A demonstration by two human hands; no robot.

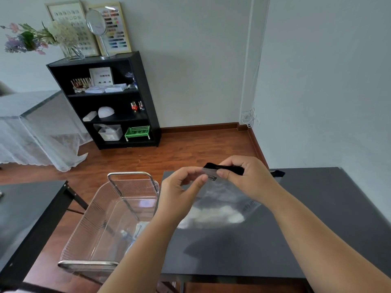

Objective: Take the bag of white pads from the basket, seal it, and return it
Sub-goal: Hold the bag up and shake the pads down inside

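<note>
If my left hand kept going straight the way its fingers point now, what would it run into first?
The left hand pinches the clear bag of white pads at its top edge, fingers pointing toward the right hand. Going straight on, it would probably meet the right hand's fingers on the bag's black strip first.

Nail salon, polish colour charts, polish bottles, shelf

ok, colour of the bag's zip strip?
Black, along the top of the clear bag; head view.
</note>
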